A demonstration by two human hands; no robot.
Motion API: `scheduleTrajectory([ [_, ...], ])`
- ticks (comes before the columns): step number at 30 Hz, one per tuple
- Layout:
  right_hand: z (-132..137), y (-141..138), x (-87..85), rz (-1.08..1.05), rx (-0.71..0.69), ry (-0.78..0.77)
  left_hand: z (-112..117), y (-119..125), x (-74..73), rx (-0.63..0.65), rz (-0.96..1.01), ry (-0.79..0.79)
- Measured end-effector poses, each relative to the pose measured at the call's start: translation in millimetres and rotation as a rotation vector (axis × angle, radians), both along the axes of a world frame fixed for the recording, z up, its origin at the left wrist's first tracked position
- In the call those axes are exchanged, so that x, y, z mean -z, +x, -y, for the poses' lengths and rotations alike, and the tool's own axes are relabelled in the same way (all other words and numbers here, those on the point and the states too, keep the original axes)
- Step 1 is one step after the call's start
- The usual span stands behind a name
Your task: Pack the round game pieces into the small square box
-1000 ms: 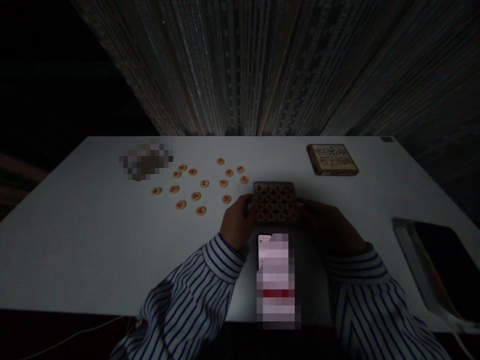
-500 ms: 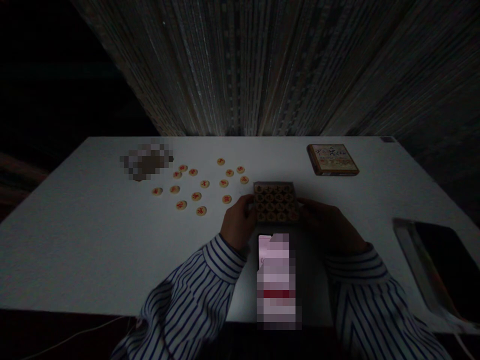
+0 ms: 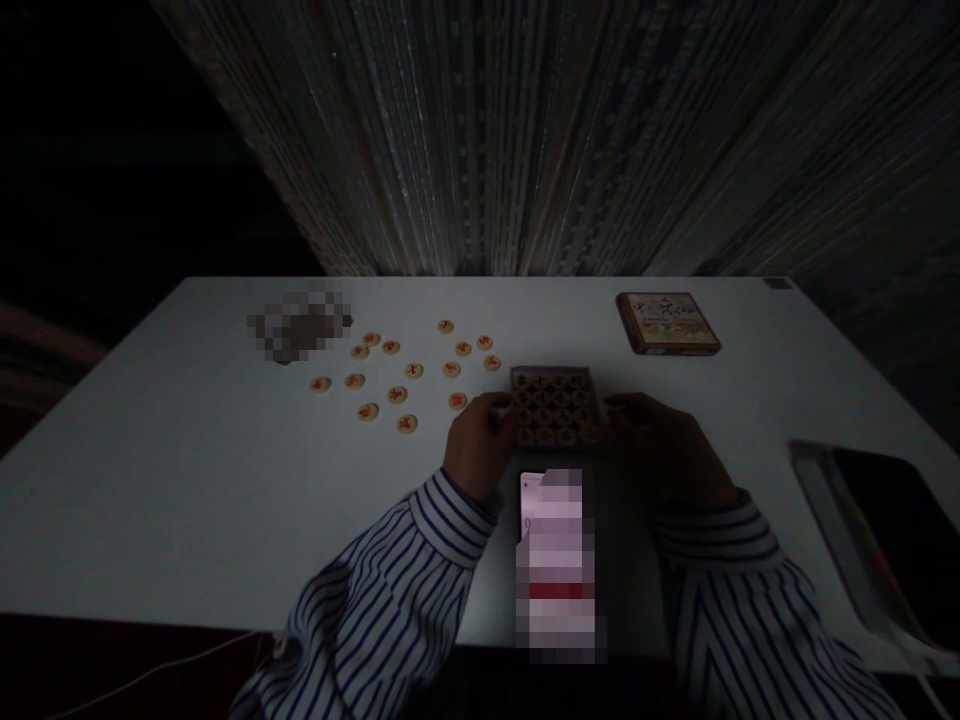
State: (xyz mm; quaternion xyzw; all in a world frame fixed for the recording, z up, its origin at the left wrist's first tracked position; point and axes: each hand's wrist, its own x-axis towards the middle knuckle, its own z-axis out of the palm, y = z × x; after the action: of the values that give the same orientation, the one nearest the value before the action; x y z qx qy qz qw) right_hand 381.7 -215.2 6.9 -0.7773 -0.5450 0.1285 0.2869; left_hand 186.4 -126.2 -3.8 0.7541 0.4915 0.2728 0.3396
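Note:
A small square box (image 3: 555, 409) of Chinese chess pieces sits in front of me, its round pieces with dark characters lying in rows. At its left edge, my left hand (image 3: 480, 440) is closed with thumb and fingers on the side of the box. My right hand (image 3: 664, 440) is at the right edge, deep in shadow, its bent fingertips on the rim. To the left, several loose round chess pieces (image 3: 397, 395) with red characters are scattered face up on the white table (image 3: 187, 480).
Below the box lies a lit phone (image 3: 531, 495), mostly pixelated. A flat decorated box (image 3: 667, 322) rests at the back right. A blurred-out object (image 3: 300, 325) stands back left. A dark tablet-like thing (image 3: 892, 530) lies at the right edge. Behind the table hangs a striped curtain (image 3: 487, 140).
The view has shifted slightly, moving everything a little right and down. My right fingertips sit slightly farther out from the box. The loose pieces stay in place.

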Motion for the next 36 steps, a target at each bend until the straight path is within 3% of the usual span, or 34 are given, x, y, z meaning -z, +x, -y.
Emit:
scheduleTrajectory([
  [19, -2, 4, 6.4, 0.02, 0.019, 0.18, -1, -1, 2.2, -0.007, 0.062, 0.093],
  [25, -3, 4, 5.5, 0.031, 0.018, 0.263, -1, -4, -0.3, -0.049, 0.172, 0.13],
  [32, -4, 1, 0.9, 0.015, 0.014, 0.334, 4, -27, -9.2, -0.04, 0.311, 0.03],
  [36, -4, -1, -0.6, -0.003, 0.031, 0.367, 11, -48, -12.1, -0.094, 0.307, 0.054],
])
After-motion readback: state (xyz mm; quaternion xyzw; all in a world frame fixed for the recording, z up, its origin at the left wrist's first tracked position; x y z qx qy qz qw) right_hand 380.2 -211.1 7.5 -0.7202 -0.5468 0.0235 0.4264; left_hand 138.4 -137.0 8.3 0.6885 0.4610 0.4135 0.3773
